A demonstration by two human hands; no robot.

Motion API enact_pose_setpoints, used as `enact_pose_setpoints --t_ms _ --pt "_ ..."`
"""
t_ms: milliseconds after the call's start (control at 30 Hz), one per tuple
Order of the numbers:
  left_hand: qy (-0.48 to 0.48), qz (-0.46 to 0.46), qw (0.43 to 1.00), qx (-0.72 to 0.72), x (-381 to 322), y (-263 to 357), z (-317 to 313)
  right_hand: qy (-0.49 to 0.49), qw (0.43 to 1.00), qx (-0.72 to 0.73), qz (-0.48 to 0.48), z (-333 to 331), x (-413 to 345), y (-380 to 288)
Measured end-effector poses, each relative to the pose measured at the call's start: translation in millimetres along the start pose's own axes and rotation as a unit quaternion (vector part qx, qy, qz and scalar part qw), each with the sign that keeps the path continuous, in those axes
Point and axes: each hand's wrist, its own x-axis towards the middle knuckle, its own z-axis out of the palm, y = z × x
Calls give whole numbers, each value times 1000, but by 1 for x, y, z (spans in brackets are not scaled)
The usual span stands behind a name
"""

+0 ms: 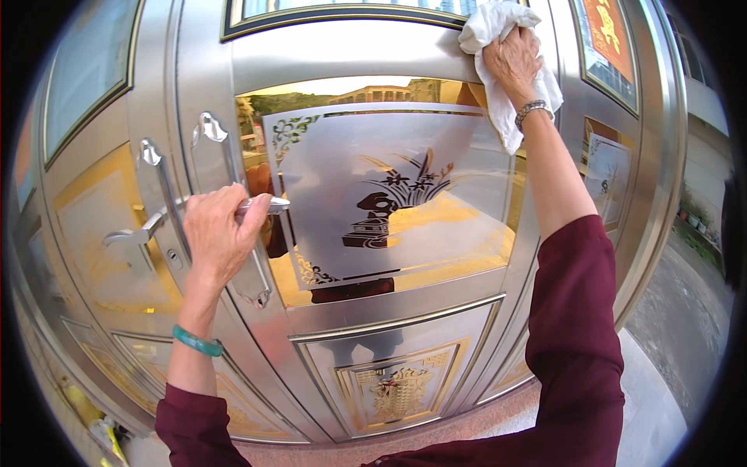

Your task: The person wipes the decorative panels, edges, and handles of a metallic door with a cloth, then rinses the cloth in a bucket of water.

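My left hand [219, 230] grips the metal lever handle [274, 204] of a stainless steel door [350, 52]; a green bangle is on that wrist. High on the right, my right hand [515, 61] holds a crumpled white cloth [496, 29] against the door, near the lower right corner of the upper window frame. Part of the cloth hangs below the hand, over the edge of a gold mirrored panel [327, 175] with a frosted plant design. A metal watch or bracelet [532, 111] circles my right wrist.
A second lever handle [131, 234] with a keyhole is on the door leaf at left. Below the mirrored panel is an embossed gold panel [402, 391]. An orange-red paper with writing [608, 35] shows at upper right. Paving [653, 391] and potted plants [694, 219] lie at right.
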Motion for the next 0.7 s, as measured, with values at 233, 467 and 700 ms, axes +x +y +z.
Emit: enact_pose_setpoints --t_ms 233,467,700 --pt "-3 -5 1000 0 2 2 0 -100 983 128 -84 -46 0 -155" --pt "-11 -11 1000 -11 1 4 -1 -69 936 273 -212 -61 -25 -293" --pt "-19 -13 999 -28 0 0 -3 -80 939 241 -234 -54 -6 -212"
